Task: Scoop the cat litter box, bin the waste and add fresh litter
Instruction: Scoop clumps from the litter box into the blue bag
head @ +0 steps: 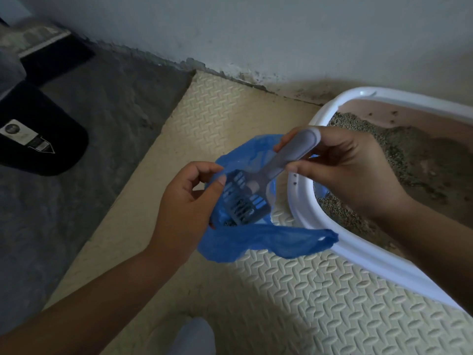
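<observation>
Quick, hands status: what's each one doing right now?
Left hand: pinches the rim of the blue bag, holding it open.
Right hand: grips the scoop handle, head in the bag.

Forearms (102, 298) are bare; pale grey clothing (195, 338) shows below.

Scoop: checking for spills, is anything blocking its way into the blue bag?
Nothing visible does. The scoop head sits in the mouth of the blue bag, which the left hand pinches open.
</observation>
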